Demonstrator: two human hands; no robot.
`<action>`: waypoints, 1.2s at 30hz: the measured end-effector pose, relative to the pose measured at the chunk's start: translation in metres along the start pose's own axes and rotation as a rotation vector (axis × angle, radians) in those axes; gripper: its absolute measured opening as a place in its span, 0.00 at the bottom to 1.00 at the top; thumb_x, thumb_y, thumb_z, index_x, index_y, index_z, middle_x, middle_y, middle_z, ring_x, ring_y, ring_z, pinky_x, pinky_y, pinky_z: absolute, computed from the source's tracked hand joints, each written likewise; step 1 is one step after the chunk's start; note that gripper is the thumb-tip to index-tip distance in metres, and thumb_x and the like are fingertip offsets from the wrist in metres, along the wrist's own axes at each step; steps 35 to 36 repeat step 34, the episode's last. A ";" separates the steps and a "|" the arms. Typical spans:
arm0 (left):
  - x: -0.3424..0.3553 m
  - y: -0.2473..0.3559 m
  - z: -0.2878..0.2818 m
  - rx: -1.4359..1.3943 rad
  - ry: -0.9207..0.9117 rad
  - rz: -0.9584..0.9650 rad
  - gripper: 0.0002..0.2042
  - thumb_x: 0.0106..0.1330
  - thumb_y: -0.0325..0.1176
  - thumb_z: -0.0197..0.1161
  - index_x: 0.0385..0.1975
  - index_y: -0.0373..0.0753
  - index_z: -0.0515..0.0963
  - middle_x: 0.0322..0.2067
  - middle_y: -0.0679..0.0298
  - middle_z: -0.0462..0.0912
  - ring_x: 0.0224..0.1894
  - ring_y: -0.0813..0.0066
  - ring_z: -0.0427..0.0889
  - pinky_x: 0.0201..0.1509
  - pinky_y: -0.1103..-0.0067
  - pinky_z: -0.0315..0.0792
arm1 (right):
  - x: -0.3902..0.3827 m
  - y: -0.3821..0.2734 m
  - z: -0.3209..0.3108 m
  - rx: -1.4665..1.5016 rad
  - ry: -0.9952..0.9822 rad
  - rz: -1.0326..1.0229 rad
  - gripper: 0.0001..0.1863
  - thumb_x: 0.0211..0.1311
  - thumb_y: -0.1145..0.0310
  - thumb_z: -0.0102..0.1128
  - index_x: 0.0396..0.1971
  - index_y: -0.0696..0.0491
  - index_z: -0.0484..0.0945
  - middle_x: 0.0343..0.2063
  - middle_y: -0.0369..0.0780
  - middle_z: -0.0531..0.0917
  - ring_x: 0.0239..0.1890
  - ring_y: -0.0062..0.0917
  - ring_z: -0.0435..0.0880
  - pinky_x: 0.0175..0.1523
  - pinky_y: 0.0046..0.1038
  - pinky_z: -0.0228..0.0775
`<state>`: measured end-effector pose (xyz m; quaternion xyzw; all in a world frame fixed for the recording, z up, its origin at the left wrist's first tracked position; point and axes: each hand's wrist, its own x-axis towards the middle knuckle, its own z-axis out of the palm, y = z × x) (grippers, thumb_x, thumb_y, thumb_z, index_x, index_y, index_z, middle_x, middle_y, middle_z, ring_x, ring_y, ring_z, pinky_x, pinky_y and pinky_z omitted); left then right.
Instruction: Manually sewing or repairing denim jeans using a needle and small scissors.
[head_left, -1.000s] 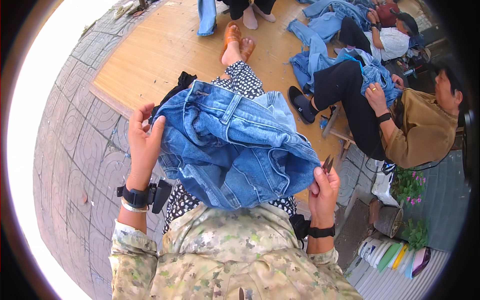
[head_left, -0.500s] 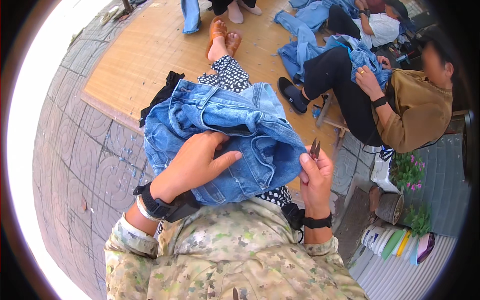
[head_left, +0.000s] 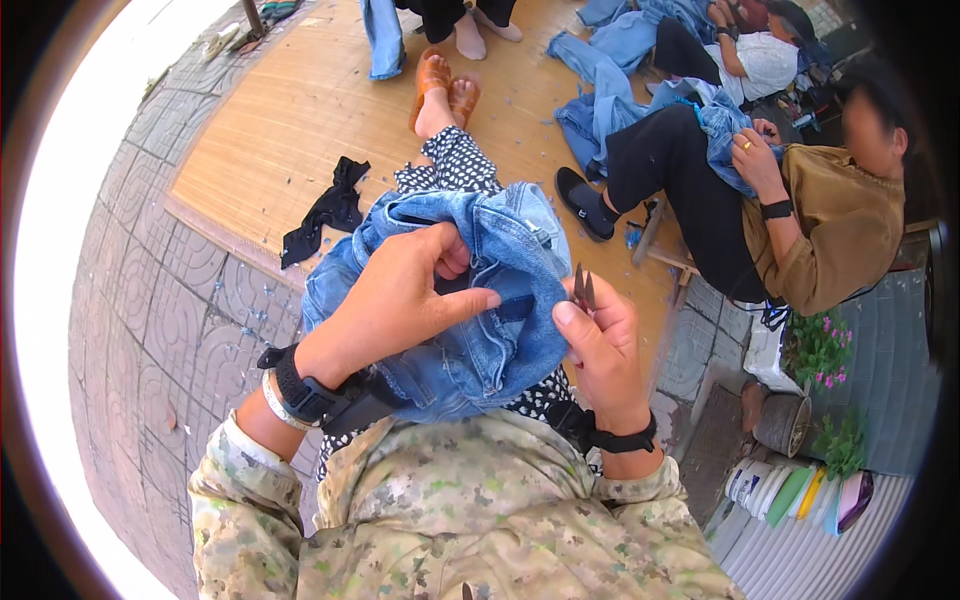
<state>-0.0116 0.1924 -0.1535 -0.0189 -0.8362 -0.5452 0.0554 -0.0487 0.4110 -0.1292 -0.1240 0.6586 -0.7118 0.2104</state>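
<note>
A pair of blue jeans (head_left: 440,365) lies bunched across my lap, its waistband turned up so that the inside shows. My left hand (head_left: 400,290) grips the jeans from above, the fingers curled into the folds and the thumb stretched along the cloth. In my right hand (head_left: 605,345) is a pair of small dark thread snips (head_left: 584,287), their two pointed blades up and slightly apart. That hand's thumb rests by the right edge of the denim; whether it also pinches the cloth I cannot tell.
A black cloth (head_left: 335,212) lies on the tan mat (head_left: 270,130) ahead. To the right sits a person (head_left: 830,215) working on denim, near a wooden stool (head_left: 665,240). More jeans (head_left: 610,80) are piled at the back. Flower pots (head_left: 782,420) stand at the right.
The jeans have shifted and been gathered in, uncovering more of the black cloth. My right hand with the snips has moved left, closer to my left hand.
</note>
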 end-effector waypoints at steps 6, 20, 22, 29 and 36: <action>0.001 0.005 0.016 0.070 0.104 -0.167 0.14 0.51 0.34 0.73 0.22 0.31 0.76 0.21 0.53 0.80 0.27 0.57 0.82 0.32 0.71 0.74 | 0.012 -0.003 0.005 -0.257 -0.069 -0.168 0.07 0.63 0.69 0.60 0.28 0.56 0.75 0.15 0.23 0.65 0.20 0.06 0.57 0.24 0.16 0.47; -0.010 0.004 0.005 -0.545 0.041 -0.162 0.10 0.68 0.21 0.51 0.45 0.32 0.76 0.27 0.76 0.77 0.28 0.91 0.69 0.32 0.86 0.66 | 0.056 -0.012 0.007 -0.337 0.190 -0.232 0.06 0.64 0.71 0.60 0.29 0.57 0.76 0.17 0.25 0.68 0.20 0.05 0.60 0.24 0.14 0.49; -0.015 0.008 -0.003 -0.594 0.024 -0.193 0.11 0.68 0.21 0.49 0.45 0.33 0.77 0.29 0.80 0.74 0.29 0.95 0.65 0.31 0.90 0.62 | 0.067 -0.006 0.008 -0.349 0.184 -0.203 0.07 0.63 0.71 0.61 0.27 0.58 0.76 0.16 0.25 0.68 0.20 0.06 0.60 0.23 0.15 0.50; -0.020 0.015 -0.013 -0.825 0.017 -0.274 0.09 0.69 0.23 0.52 0.44 0.33 0.79 0.32 0.79 0.77 0.33 0.95 0.68 0.35 0.91 0.64 | 0.078 0.019 0.011 -0.329 0.073 -0.098 0.07 0.61 0.71 0.61 0.27 0.58 0.78 0.17 0.24 0.70 0.21 0.06 0.61 0.24 0.16 0.52; -0.013 0.017 -0.014 -0.710 -0.015 -0.255 0.08 0.69 0.24 0.56 0.44 0.33 0.79 0.34 0.77 0.79 0.36 0.93 0.70 0.39 0.90 0.66 | 0.072 0.019 0.006 -0.298 0.086 -0.076 0.05 0.62 0.71 0.61 0.31 0.58 0.80 0.19 0.24 0.73 0.22 0.06 0.64 0.26 0.14 0.55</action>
